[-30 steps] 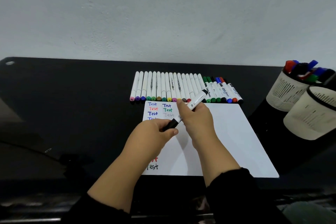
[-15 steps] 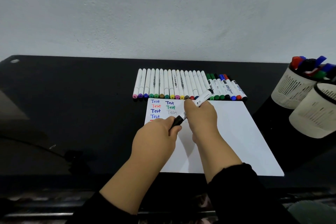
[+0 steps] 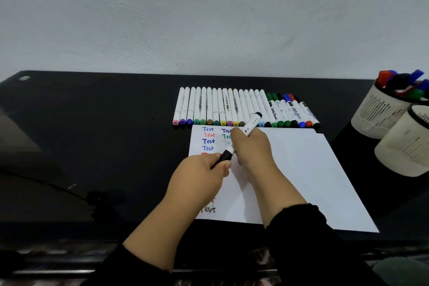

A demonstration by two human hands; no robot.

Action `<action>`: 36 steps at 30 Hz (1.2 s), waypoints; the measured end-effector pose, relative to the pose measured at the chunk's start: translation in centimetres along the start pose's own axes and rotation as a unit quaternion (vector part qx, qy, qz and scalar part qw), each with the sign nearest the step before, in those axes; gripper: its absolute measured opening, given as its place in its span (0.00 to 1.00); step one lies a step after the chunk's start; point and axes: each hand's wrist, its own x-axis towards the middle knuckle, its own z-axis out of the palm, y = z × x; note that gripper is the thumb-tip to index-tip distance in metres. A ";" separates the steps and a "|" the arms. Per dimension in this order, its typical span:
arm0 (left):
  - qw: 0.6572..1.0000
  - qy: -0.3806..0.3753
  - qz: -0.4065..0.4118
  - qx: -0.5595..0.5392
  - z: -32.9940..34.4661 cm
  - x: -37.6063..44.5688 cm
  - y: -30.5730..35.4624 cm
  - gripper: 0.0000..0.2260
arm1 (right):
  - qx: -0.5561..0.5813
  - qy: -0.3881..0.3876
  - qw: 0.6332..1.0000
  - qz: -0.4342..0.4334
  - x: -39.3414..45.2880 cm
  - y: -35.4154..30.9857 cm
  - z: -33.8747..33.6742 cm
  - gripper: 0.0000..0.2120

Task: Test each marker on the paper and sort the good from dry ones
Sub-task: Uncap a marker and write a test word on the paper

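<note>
A white marker (image 3: 251, 124) with black ends slants over the white paper (image 3: 301, 169). My right hand (image 3: 251, 148) grips its white barrel. My left hand (image 3: 199, 181) pinches its black cap (image 3: 224, 157) at the lower end; cap and barrel still look joined. The paper carries two columns of the word "Test" in blue, red, green and faint grey, partly hidden by my hands. A row of several white markers (image 3: 222, 108) with coloured ends lies just beyond the paper, with shorter whiteboard markers (image 3: 292, 111) at its right end.
Two pale slotted cups stand at the right: the far cup (image 3: 378, 111) holds several red, blue, green and black markers, and the near cup (image 3: 404, 148) shows no contents from here. Everything rests on a glossy black table (image 3: 92, 134) against a grey wall.
Both hands have held the same marker throughout. They shifted slightly away from me over the paper, and the marker now stands a little steeper.
</note>
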 end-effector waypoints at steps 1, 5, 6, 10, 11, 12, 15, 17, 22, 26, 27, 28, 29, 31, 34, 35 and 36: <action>1.000 -0.002 -0.006 -0.013 0.0 0.0 0.0 0.09 | 0.000 -0.002 1.000 0.002 0.1 0.1 0.0 0.09; 1.000 -0.011 -0.008 -0.019 0.1 0.0 -0.1 0.10 | 0.002 -0.005 1.000 0.011 0.4 0.5 0.4 0.11; 1.000 -0.015 -0.011 -0.022 0.1 0.1 -0.2 0.10 | 0.007 -0.007 1.000 0.012 0.5 0.5 0.5 0.11; 0.998 -0.022 -0.021 -0.054 0.0 0.1 -0.1 0.09 | 0.031 -0.017 0.999 0.014 0.8 0.6 0.5 0.10; 0.998 -0.021 -0.022 -0.048 0.0 0.2 -0.1 0.09 | 0.035 -0.019 0.999 0.015 0.9 0.5 0.5 0.11; 0.999 -0.017 -0.021 -0.035 0.0 0.2 -0.1 0.09 | 0.037 -0.018 0.999 0.015 0.8 0.5 0.6 0.11; 0.999 0.016 0.003 0.033 0.1 0.0 -0.1 0.11 | 0.014 -0.005 1.000 0.020 0.7 0.3 0.8 0.12; 0.995 0.035 0.028 0.085 0.1 -0.5 -0.2 0.13 | -0.004 0.028 0.999 0.023 1.1 0.1 0.1 0.12; 0.996 0.043 0.028 0.078 -0.1 -0.8 -0.3 0.17 | 0.013 0.078 0.993 0.082 2.6 -0.1 -2.2 0.08; 0.997 0.037 0.019 0.060 0.3 -0.4 0.0 0.15 | 0.081 0.083 0.987 0.110 2.1 0.3 -1.9 0.09; 0.998 0.037 0.016 0.055 0.4 -0.4 0.1 0.14 | 0.094 0.086 0.985 0.117 2.1 0.3 -2.0 0.10; 0.998 0.038 0.015 0.053 0.5 -0.4 0.1 0.14 | 0.106 0.089 0.983 0.122 2.1 0.3 -2.0 0.09; 0.998 0.041 0.014 0.053 0.6 -0.2 0.0 0.14 | 0.120 0.090 0.981 0.125 2.2 0.3 -2.0 0.09; 0.997 0.050 0.009 0.050 0.6 0.2 -0.2 0.16 | 0.156 0.086 0.976 0.125 2.2 0.4 -1.7 0.10; 0.998 0.053 -0.002 0.029 0.4 0.7 -0.5 0.18 | 0.183 0.077 0.972 0.126 2.2 0.3 -1.1 0.11; 0.998 0.050 -0.006 0.025 0.4 0.8 -0.6 0.18 | 0.191 0.072 0.971 0.127 2.2 0.2 -0.9 0.11; 0.999 0.048 -0.009 0.022 0.4 0.8 -0.7 0.18 | 0.200 0.066 0.969 0.127 2.2 0.1 -0.7 0.11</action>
